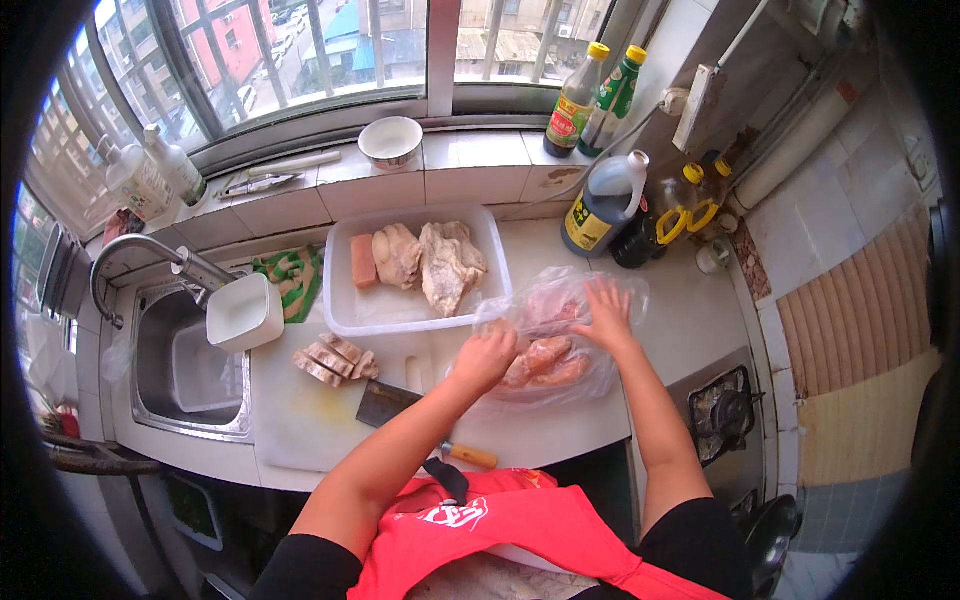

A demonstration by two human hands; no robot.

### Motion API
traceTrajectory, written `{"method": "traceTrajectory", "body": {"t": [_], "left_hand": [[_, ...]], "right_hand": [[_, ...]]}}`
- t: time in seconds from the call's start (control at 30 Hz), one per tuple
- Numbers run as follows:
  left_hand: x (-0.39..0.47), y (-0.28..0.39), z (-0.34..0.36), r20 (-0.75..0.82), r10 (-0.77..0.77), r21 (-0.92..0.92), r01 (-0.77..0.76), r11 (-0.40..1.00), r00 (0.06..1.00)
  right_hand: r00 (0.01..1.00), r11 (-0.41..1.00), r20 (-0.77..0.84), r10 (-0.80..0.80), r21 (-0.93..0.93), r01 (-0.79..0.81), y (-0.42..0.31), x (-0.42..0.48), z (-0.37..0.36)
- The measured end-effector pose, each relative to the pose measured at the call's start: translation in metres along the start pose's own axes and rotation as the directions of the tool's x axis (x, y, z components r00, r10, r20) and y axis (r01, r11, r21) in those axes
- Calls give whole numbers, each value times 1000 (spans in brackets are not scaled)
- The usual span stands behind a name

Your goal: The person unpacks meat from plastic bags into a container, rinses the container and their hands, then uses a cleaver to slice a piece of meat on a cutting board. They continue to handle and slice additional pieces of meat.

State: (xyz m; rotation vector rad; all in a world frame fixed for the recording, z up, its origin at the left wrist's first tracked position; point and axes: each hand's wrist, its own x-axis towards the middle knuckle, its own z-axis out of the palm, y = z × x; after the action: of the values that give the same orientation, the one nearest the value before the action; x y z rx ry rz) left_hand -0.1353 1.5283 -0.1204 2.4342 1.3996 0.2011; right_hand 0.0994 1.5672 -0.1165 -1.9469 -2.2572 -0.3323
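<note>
My left hand (489,355) pinches the edge of a clear plastic bag (592,386) at its left side. My right hand (609,315) lies on the bag's far right part, fingers spread. Orange-pink raw meat pieces (546,361) show in the near part, and a pinker lump of meat (553,306) sits under the film behind them. Whether this is one bag or two, I cannot tell. Left of my left hand, a cleaver (386,403) with a wooden handle lies on the white cutting board (300,427), partly hidden by my forearm. Thick meat slices (334,358) lie beyond its blade.
A translucent plastic tub (412,327) holds large pale meat pieces (450,266) and a pink block (364,261). A white container (244,311) stands by the steel sink (191,360). Bottles (600,206) stand back right; a gas burner (726,412) is at right.
</note>
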Motion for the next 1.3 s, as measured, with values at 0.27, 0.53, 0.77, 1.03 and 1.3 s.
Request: {"method": "traceTrajectory", "body": {"t": [0.27, 0.53, 0.77, 1.03, 1.3], "left_hand": [[44, 10, 28, -173, 64, -191, -97, 977, 983], [69, 8, 60, -13, -359, -674, 257, 692, 933], [77, 22, 48, 267, -331, -953, 299, 47, 905], [102, 7, 61, 325, -366, -944, 320, -76, 872], [105, 8, 87, 292, -355, -954, 299, -36, 888]], "right_hand": [[983, 878, 40, -181, 456, 144, 13, 20, 31], [933, 907, 299, -202, 416, 63, -16, 18, 11], [854, 982, 520, -14, 169, -87, -29, 33, 23], [908, 958, 412, -81, 284, -44, -16, 19, 22], [969, 952, 225, -102, 304, 30, 3, 35, 18]]}}
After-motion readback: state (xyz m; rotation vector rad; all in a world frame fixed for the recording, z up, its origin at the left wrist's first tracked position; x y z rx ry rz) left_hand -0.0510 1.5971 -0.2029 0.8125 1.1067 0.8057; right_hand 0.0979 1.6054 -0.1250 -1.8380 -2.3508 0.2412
